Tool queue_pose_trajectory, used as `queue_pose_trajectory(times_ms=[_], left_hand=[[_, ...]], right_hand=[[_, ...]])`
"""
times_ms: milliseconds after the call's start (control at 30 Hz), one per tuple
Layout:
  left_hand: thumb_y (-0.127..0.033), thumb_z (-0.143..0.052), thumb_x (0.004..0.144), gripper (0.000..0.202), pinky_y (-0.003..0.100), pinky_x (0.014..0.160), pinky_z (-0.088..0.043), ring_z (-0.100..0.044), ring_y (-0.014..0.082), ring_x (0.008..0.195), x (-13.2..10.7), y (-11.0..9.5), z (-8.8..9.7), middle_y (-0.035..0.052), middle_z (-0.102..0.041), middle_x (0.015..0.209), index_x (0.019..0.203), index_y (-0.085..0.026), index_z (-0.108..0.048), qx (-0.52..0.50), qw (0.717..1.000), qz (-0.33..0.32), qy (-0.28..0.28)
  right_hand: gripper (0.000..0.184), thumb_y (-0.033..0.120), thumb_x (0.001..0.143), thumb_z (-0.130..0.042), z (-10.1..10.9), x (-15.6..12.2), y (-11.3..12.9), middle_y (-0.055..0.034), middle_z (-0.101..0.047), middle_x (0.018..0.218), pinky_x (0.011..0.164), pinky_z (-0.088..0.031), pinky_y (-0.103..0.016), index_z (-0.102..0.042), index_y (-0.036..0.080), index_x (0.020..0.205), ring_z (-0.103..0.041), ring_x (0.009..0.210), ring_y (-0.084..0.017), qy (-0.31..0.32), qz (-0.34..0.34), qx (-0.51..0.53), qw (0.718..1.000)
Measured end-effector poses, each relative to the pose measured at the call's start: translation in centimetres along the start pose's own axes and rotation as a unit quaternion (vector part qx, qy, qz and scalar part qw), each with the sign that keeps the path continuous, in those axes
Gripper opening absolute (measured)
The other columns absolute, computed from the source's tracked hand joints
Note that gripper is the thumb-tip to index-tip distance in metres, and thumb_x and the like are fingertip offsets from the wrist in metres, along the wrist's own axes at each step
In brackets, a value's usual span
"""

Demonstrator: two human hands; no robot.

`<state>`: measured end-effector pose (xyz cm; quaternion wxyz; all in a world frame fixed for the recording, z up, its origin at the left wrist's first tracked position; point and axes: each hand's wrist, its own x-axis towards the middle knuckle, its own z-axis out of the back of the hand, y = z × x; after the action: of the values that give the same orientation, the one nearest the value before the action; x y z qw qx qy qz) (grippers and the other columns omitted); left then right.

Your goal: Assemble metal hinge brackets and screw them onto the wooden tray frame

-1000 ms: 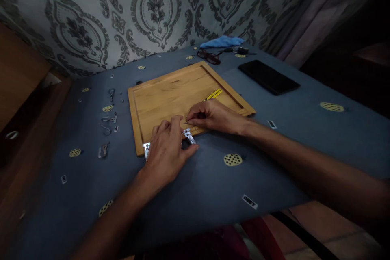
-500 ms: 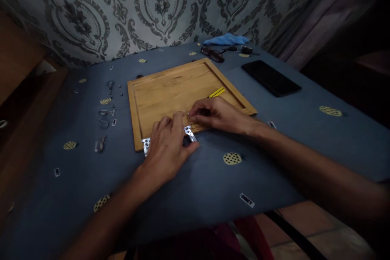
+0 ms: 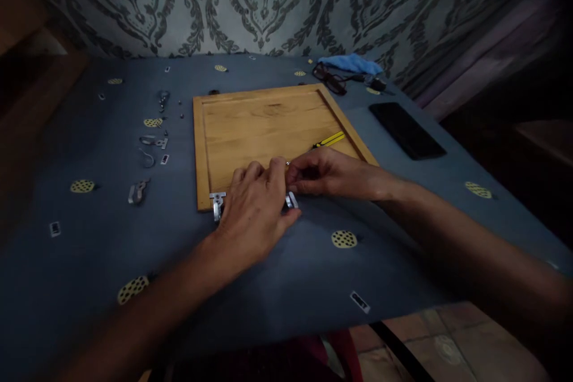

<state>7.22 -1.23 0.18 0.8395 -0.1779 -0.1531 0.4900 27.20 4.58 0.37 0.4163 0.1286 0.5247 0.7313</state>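
A wooden panel (image 3: 255, 131) with a raised frame lies flat on the table. Over its near edge, my left hand (image 3: 255, 209) presses down with bent fingers, its thumb by a shiny metal bracket (image 3: 292, 200). Left of that hand, another metal bracket (image 3: 218, 203) shows at the panel's edge; whether the two are joined is hidden beneath the palm. Close beside, my right hand (image 3: 331, 173) pinches a tiny shiny piece (image 3: 287, 163), seemingly a screw, with thumb and fingertips above the right bracket. A yellow-and-black tool handle (image 3: 331, 139) rests on the panel behind my right hand.
Left of the panel lie loose metal fittings (image 3: 138, 191), another fitting (image 3: 154, 141) and several small screws. A black phone (image 3: 407, 131) is on the right. Glasses (image 3: 330, 79) and a blue cloth (image 3: 351, 64) sit by the patterned wall.
The view has tilted down and shifted slightly. My right hand has come closer to my left and lower, over the right bracket, still pinching. My left hand stays on the panel edge.
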Motion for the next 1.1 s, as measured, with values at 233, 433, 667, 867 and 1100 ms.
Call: queue_pose_trajectory(times_ms=[233, 433, 667, 867, 1100], left_hand=[[-0.027, -0.08, 0.087, 0.046, 0.049, 0.101, -0.047, -0.061, 0.0331, 0.119, 0.01, 0.06, -0.15, 0.0087, -0.073, 0.117, 0.121, -0.022, -0.049, -0.009, 1.0, 0.001, -0.004], [-0.026, -0.08, 0.088, 0.047, 0.049, 0.102, -0.047, -0.062, 0.0333, 0.119, 0.08, -0.13, 0.19, 0.0104, -0.072, 0.119, 0.123, -0.02, -0.05, -0.003, 1.0, 0.008, 0.015], [-0.026, -0.08, 0.088, 0.048, 0.049, 0.101, -0.048, -0.062, 0.0329, 0.118, 0.09, -0.05, 0.08, 0.0096, -0.073, 0.118, 0.124, -0.021, -0.049, -0.001, 1.0, 0.002, 0.009], [-0.027, -0.08, 0.088, 0.049, 0.049, 0.101, -0.047, -0.062, 0.0334, 0.118, -0.02, 0.08, -0.06, 0.011, -0.073, 0.118, 0.125, -0.019, -0.049, 0.003, 1.0, -0.005, 0.001], [-0.027, -0.078, 0.091, 0.047, 0.049, 0.102, -0.048, -0.061, 0.033, 0.121, 0.07, 0.02, 0.17, 0.0107, -0.073, 0.12, 0.126, -0.018, -0.048, 0.008, 1.0, -0.005, 0.016]], right_hand=[[0.03, 0.047, 0.081, -0.078, 0.25, 0.03, 0.19, 0.001, -0.065, 0.07, 0.058, -0.041, -0.026, -0.074, 0.018, 0.079, -0.052, 0.063, -0.011, 0.007, -0.011, 0.0, 1.0], [0.027, 0.045, 0.081, -0.079, 0.35, 0.07, 0.02, 0.0003, -0.067, 0.071, 0.058, -0.041, -0.026, -0.075, 0.019, 0.079, -0.053, 0.063, -0.012, 0.012, -0.012, -0.002, 1.0], [0.027, 0.045, 0.081, -0.079, 0.44, 0.12, 0.31, 0.0002, -0.067, 0.071, 0.059, -0.042, -0.027, -0.075, 0.018, 0.079, -0.054, 0.063, -0.012, 0.016, -0.021, -0.021, 0.999], [0.026, 0.041, 0.081, -0.078, 0.27, 0.23, 0.81, 0.003, -0.06, 0.063, 0.055, -0.036, -0.025, -0.071, 0.017, 0.072, -0.048, 0.058, -0.009, 0.02, -0.024, -0.029, 0.999], [0.035, 0.048, 0.078, -0.083, 0.23, 0.28, 0.61, 0.0053, -0.054, 0.058, 0.051, -0.033, -0.024, -0.07, 0.016, 0.074, -0.043, 0.054, -0.007, 0.026, -0.037, 0.027, 0.999]])
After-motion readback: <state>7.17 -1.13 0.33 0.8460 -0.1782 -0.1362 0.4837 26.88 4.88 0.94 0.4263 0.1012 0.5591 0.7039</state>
